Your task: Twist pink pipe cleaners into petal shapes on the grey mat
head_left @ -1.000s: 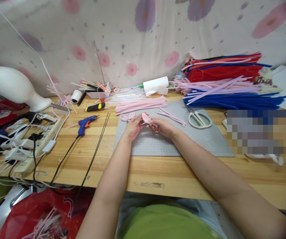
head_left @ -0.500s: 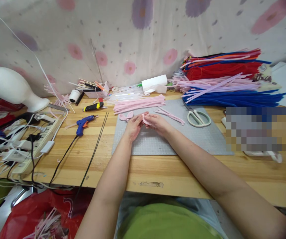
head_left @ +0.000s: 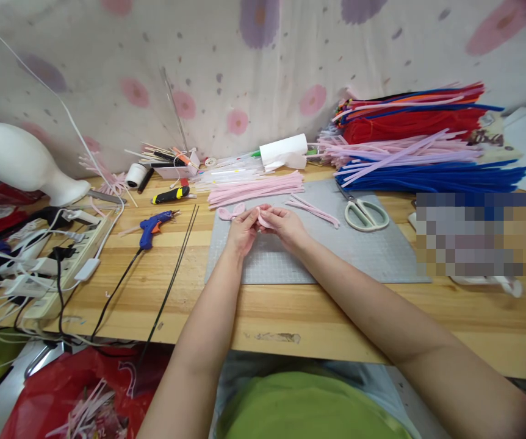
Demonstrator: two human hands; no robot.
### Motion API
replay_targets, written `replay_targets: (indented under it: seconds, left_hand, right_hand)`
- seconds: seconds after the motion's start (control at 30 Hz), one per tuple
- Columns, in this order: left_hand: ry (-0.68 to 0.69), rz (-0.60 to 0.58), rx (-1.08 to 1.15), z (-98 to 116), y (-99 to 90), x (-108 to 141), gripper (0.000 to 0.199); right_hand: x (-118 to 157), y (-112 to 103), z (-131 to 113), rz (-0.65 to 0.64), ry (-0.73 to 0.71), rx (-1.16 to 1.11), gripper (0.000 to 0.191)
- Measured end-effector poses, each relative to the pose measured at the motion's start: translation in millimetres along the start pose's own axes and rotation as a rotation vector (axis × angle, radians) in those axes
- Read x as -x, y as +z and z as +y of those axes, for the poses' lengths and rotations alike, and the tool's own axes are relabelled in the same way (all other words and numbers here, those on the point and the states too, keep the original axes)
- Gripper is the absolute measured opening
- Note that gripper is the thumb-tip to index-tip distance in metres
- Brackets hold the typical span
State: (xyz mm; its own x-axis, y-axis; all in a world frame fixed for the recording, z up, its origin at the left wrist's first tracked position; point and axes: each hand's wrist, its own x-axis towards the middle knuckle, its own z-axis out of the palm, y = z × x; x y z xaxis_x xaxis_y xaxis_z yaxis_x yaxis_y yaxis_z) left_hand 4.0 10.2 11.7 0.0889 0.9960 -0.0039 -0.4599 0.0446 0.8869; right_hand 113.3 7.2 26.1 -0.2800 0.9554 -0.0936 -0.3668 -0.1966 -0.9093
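Note:
Over the grey cutting mat (head_left: 349, 256), my left hand (head_left: 243, 230) and my right hand (head_left: 285, 227) meet, both closed on one small folded piece of pink pipe cleaner (head_left: 263, 221). Fingers hide much of that piece. Just beyond my left hand lies a pink pipe-cleaner bow (head_left: 230, 211). To the right of my right hand are a few loose pink pipe cleaners (head_left: 315, 211). Scissors with pale green handles (head_left: 366, 216) rest farther right on the mat. Behind the hands sits a bundle of pink pipe cleaners (head_left: 256, 190).
A blue glue gun (head_left: 153, 228), a black-and-yellow utility knife (head_left: 170, 195) and two thin dark rods (head_left: 176, 268) lie left of the mat. Farther left are a power strip (head_left: 80, 256) with tangled cables and a white foam head (head_left: 20, 158). Blue pipe cleaners (head_left: 432, 177) are piled at back right.
Both hands remain together on the pink piece, shifted slightly left. The fingers have changed position a little around it, and more of its looped shape faces the camera. The other objects stay put.

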Motion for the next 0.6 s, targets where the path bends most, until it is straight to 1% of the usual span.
replay_targets:
  seconds: [0.4, 0.5, 0.6]
  left_hand:
    - [-0.014, 0.063, 0.087, 0.7, -1.1, -0.2, 0.020]
    - [-0.042, 0.048, 0.090, 0.7, -3.1, -0.7, 0.024]
    - [-0.064, 0.041, 0.078, 2.4, -4.8, -1.0, 0.024]
  right_hand:
    - [0.3, 4.5, 1.6, -0.014, -0.096, 0.039, 0.028]
    - [0.2, 3.7, 2.1, -0.013, -0.075, 0.061, 0.030]
    - [-1.2, -0.6, 3.3, 0.006, -0.027, 0.141, 0.032]
